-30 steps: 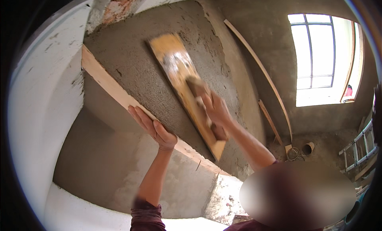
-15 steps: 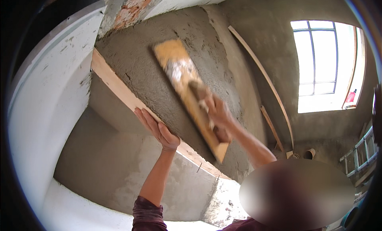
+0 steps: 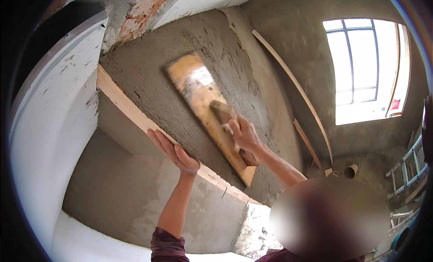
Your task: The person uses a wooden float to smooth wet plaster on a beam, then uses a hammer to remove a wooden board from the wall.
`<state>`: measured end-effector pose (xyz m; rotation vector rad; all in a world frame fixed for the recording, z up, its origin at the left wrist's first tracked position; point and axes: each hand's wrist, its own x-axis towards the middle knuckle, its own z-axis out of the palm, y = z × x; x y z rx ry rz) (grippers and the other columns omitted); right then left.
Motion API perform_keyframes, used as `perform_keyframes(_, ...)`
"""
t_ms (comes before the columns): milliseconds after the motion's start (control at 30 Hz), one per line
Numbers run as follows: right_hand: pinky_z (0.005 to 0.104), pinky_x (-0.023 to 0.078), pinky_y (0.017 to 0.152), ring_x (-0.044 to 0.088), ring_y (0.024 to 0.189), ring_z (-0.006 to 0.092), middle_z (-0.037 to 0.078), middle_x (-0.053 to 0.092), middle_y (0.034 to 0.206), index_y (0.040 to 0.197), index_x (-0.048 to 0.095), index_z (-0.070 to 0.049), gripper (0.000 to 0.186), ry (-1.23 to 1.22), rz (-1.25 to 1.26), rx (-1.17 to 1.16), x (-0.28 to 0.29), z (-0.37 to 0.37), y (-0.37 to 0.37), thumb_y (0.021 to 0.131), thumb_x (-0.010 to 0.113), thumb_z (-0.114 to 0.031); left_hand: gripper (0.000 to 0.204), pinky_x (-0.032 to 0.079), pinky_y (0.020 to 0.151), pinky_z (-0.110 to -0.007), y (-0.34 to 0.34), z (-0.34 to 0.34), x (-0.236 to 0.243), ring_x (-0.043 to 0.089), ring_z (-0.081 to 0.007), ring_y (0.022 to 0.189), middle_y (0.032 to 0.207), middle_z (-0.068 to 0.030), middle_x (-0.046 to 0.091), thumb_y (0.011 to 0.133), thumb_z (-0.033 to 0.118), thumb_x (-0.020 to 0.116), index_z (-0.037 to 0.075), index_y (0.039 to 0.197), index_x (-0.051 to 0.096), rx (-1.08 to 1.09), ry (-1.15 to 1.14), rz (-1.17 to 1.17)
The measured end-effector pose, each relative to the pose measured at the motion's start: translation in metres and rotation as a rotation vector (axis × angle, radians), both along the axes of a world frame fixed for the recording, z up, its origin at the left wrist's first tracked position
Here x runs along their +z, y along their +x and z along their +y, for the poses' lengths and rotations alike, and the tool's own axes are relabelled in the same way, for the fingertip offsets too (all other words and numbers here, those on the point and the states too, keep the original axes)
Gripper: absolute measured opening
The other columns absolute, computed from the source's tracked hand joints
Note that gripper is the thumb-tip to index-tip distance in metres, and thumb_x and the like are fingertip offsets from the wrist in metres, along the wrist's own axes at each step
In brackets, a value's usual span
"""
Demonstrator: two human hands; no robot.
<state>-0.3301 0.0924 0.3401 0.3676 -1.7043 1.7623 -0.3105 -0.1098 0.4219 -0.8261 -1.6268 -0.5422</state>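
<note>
A long wooden float (image 3: 189,77) lies on rough grey plaster (image 3: 144,50), slanting from upper left to lower right, slightly blurred. My right hand (image 3: 243,133) is wrapped round the wooden handle on its back. My left hand (image 3: 173,153) presses with straightened fingers against a pale timber board (image 3: 122,104) that runs diagonally along the lower edge of the plastered band, left of the float.
A white wall (image 3: 54,117) stands left, exposed brick (image 3: 140,16) above. At right are a barred window (image 3: 361,63), two leaning planks (image 3: 297,90), a bucket (image 3: 351,171) and a metal ladder (image 3: 406,169). A blurred oval covers the lower right.
The float in my right hand has shifted slightly downward over the plaster, relative to the board and wall. My left hand stays on the board. The view has moved slightly.
</note>
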Motion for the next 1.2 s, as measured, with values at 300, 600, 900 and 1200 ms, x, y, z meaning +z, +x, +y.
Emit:
perform_keyframes(300, 0.0467, 0.048, 0.079, 0.064, 0.088, 0.0372, 0.026, 0.065, 0.094, 0.106, 0.061, 0.001, 0.048, 0.046, -0.080, -0.213, 0.070, 0.057, -0.065, 0.100, 0.043, -0.043, 0.064, 0.005, 0.119, -0.050, -0.003, 0.013, 0.000, 0.001, -0.0347, 0.149, 0.161, -0.0184, 0.001, 0.102, 0.034, 0.022, -0.001, 0.153, 0.009, -0.061, 0.005, 0.031)
perform_keyframes(600, 0.0400, 0.047, 0.061, 0.059, 0.066, 0.0243, 0.017, 0.062, 0.077, 0.099, 0.058, 0.001, 0.050, 0.057, 0.086, -0.209, 0.069, 0.042, -0.074, 0.100, 0.044, -0.047, 0.066, 0.005, 0.120, -0.050, -0.003, 0.009, -0.001, 0.000, -0.0340, 0.149, 0.161, -0.0182, 0.001, 0.101, 0.036, 0.021, -0.002, 0.153, 0.008, -0.050, 0.003, 0.047)
perform_keyframes(900, 0.0417, 0.048, 0.069, 0.062, 0.075, 0.0246, 0.018, 0.061, 0.074, 0.102, 0.058, 0.000, 0.045, -0.080, -0.118, -0.048, -0.034, 0.002, -0.008, 0.101, 0.042, -0.042, 0.066, 0.004, 0.120, -0.049, 0.000, 0.002, 0.002, -0.003, -0.0328, 0.149, 0.161, -0.0184, -0.001, 0.100, 0.034, 0.022, -0.005, 0.152, 0.007, -0.051, -0.034, 0.031)
perform_keyframes(1200, 0.0421, 0.048, 0.070, 0.062, 0.074, 0.0325, 0.023, 0.063, 0.082, 0.100, 0.058, 0.001, 0.055, -0.109, -0.098, -0.148, 0.009, 0.025, -0.054, 0.099, 0.044, -0.052, 0.070, 0.010, 0.120, -0.047, 0.009, 0.016, 0.006, 0.004, -0.0331, 0.149, 0.160, -0.0210, -0.001, 0.099, 0.036, 0.023, -0.006, 0.152, 0.002, -0.127, -0.042, -0.029)
